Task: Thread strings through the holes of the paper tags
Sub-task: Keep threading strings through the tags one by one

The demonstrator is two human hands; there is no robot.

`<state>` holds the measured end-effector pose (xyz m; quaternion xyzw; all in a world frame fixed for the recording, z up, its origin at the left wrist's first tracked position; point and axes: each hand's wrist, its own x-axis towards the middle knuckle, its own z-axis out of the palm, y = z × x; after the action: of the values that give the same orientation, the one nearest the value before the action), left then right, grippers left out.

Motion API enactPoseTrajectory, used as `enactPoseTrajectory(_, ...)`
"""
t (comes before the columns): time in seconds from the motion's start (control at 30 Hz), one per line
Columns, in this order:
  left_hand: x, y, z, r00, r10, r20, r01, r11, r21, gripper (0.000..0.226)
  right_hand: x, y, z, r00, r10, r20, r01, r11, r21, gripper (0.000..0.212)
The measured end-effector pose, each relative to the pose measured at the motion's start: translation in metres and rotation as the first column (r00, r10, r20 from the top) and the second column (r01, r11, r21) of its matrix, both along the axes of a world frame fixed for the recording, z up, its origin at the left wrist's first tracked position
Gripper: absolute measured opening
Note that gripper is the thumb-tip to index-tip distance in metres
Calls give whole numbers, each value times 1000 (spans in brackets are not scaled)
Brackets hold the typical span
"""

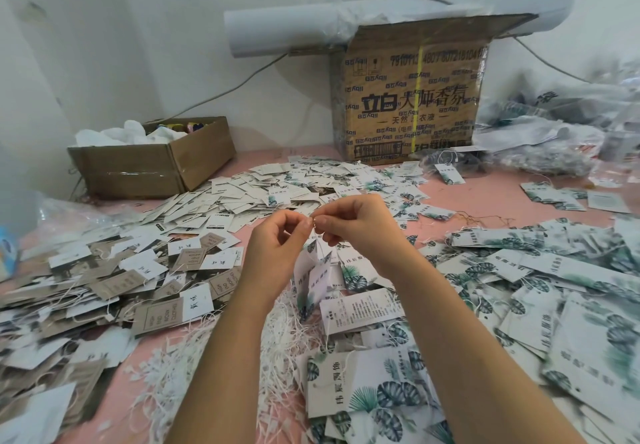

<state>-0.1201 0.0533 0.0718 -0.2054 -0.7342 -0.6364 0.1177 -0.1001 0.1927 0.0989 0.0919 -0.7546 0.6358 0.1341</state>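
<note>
The left hand (277,248) and right hand (358,227) meet at centre, each pinching the top of a thin white string (321,248) between thumb and forefinger; a few paper tags (313,279) hang from it at 6 o'clock, long axes near vertical, holed ends up. The tags look light, stiff and easily creased; the string looks limp, so it is best held close to its tip.

It looked like a makeshift home workshop for piecework: a pink bench (485,197) against a plain white wall (173,28) lay buried under heaps of tags (104,281) and loose strings (287,332), with reused cartons (408,104) and plastic bags (554,132) behind.
</note>
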Motion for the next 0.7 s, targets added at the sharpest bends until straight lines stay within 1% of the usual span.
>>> enactPoseTrajectory(0.2, 1, 2, 0, 1000, 23, 0, -23, 1000, -15, 11, 1, 0, -1, 1000, 13, 11, -13, 999, -47, 9)
enactPoseTrajectory(0.47, 1, 2, 1, 1000, 2, 17, -2, 1000, -11, 10, 1, 2, -2, 999, 33, 19, -33, 999, -20, 14)
enactPoseTrajectory(0.6, 1, 0, 1, 998, -19, 66, 16, 999, 43, 13, 2, 1, -1, 998, 67, 21, -67, 998, -6, 14)
enactPoseTrajectory(0.7, 3, 0, 2, 993, -52, 103, 43, 995, 87, 24, 3, 0, 2, 997, 82, -2, -82, 996, 41, 18)
